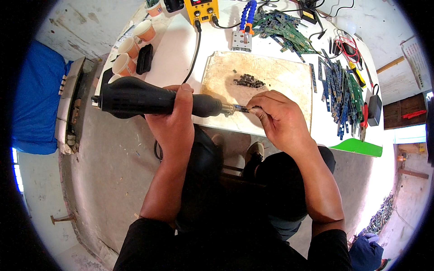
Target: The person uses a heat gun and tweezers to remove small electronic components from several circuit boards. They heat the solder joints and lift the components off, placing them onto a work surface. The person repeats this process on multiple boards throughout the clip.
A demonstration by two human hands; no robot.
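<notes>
My left hand [174, 122] is wrapped round the black handle of a hot air gun [140, 98], held level with its metal nozzle aimed to the right. Just off the nozzle tip is the end of a small circuit board strip [241, 108]. My right hand [281, 118] pinches it between thumb and fingers, which cover most of it. Both hands are over the near edge of a worn, tan board [289, 77] on the table. Behind my right hand, a small heap of dark chips [249, 81] lies on that board.
A yellow soldering station [202, 11] stands at the back, its black cable running toward me. Green circuit strips [282, 31] and blue ones [337, 90] are piled at the back and right. Red-handled pliers [364, 119] lie at the right edge. Paper cups [124, 64] line the left.
</notes>
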